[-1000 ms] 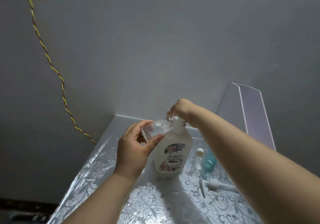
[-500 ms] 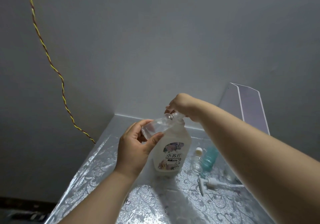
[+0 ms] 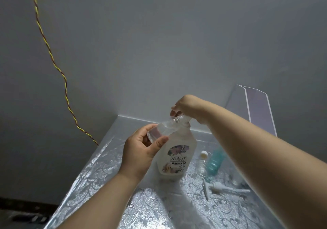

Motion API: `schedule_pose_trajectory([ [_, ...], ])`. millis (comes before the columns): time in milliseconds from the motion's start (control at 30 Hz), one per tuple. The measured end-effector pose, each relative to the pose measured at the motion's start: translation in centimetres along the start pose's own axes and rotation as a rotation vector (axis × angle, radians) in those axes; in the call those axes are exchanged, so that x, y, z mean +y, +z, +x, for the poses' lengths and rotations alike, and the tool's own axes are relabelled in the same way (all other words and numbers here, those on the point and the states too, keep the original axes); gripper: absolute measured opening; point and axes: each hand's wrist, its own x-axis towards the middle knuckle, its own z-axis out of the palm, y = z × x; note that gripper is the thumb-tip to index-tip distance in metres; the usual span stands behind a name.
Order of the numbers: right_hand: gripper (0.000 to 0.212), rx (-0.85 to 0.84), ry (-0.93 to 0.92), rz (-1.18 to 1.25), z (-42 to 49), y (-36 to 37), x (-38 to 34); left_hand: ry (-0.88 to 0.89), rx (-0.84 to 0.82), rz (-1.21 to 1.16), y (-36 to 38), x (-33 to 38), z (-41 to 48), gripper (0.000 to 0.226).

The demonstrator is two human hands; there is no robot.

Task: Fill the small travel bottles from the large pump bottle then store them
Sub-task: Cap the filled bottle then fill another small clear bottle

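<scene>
A grey wall [image 3: 159,43] rises behind a table [image 3: 99,175] covered in silver sheeting with an embossed floral pattern. A twisted yellow-and-red wire [image 3: 53,59] runs down the wall, well to the left of both grips. We see the left hand [image 3: 139,151] with thumb and fingers curled around a small clear travel bottle [image 3: 159,131]. It is tilted so its mouth points up and away from that grip, meeting the neck of the large bottle [image 3: 178,158]. The right hand [image 3: 187,106] is closed on the very top of the large bottle, whose labelled white body hangs tilted below that grip. We cannot tell whether its base touches the table. Below and right of the right hand's grip, a capped clear bottle [image 3: 201,165] and a teal bottle [image 3: 215,161] stand side by side. Nearer us from them, the white pump head [image 3: 217,187] lies flat on the sheeting. A pale folded panel [image 3: 256,108] leans on the wall beyond the right forearm.
</scene>
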Motion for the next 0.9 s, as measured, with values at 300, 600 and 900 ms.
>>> schedule_pose_trajectory([
  [300,0.029,0.015,0.013,-0.024,0.9,0.9,0.2,-0.013,-0.027,-0.063,0.3,0.3,-0.2,0.032],
  [600,0.028,0.02,0.0,-0.022,0.0,0.7,0.1,-0.019,0.018,-0.007,-0.1,-0.8,0.2,0.05],
  [900,0.029,-0.02,-0.006,-0.008,0.3,0.7,-0.5,-0.058,-0.049,-0.163,0.0,-0.6,0.2,0.056],
])
